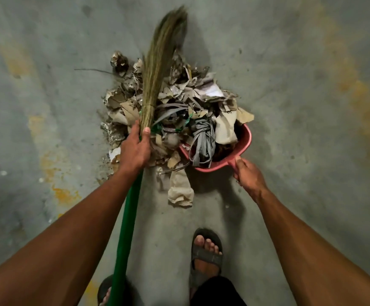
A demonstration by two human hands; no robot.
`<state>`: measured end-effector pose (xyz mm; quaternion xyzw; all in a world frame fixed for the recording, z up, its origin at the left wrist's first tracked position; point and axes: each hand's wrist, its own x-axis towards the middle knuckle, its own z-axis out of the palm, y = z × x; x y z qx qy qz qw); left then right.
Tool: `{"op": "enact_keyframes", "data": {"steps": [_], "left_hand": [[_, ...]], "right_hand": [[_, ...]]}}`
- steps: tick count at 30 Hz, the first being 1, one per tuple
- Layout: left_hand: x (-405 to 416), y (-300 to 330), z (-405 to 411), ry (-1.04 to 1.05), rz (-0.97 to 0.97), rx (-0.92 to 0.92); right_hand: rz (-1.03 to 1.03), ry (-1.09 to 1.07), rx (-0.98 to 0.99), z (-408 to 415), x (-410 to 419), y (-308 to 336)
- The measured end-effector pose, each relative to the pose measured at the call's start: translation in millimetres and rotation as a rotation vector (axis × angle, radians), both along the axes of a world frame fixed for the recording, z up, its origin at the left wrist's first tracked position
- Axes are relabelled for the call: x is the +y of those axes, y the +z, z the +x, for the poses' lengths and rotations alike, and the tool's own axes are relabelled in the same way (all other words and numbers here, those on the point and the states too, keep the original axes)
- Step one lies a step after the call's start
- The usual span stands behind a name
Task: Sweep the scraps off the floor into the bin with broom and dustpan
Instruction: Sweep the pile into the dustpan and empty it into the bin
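- Nearest the camera, two feet stood on the grey floor [289,96]: the right foot [206,255] in a dark sandal, the left foot [106,292] mostly hidden behind the broom handle.
- The green handle [126,219] ran up from the bottom edge, under the left forearm, to the left hand.
- The left hand [135,149] gripped the broom [157,74] where the handle met the bristles, fingers curled round it and thumb on top.
- The right hand [249,176] held the short handle of the red dustpan [245,138], fingers wrapped round it.
- The dustpan lay low on the floor to the right, its mouth turned toward the pile and heaped with grey straps and torn cardboard.
- One loose piece of cardboard [179,191] lay on the floor just in front of the pan, between the two hands.
- The scraps [179,100], a heap of brown paper, cardboard, foil and strapping, spread from the pan's mouth leftward and away.
- The straw bristles reached over the left part of the heap to its far side, the tip blurred.
- Yellow stains [62,191] marked the floor well off to the left and right.
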<state>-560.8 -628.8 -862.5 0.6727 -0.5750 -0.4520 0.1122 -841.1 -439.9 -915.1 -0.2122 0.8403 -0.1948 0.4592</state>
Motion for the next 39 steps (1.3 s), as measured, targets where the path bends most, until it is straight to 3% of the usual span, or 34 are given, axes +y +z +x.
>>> {"op": "enact_keyframes", "data": {"steps": [13,22,30,39], "left_hand": [[37.8,74.3,4.4,-0.09,-0.074,-0.033],[63.8,125.7,48.3,-0.027,-0.092,0.008],[85.3,161.9,63.3,-0.035,-0.044,-0.002],[157.8,182.7,26.2,-0.117,0.126,0.056]], "right_hand": [[-0.048,-0.195,0.006,26.4,65.9,86.5],[-0.118,-0.325,-0.004,83.8,110.8,140.4],[-0.167,-0.519,-0.006,117.7,173.5,186.7],[-0.192,-0.652,0.048,110.3,263.9,222.0]]}}
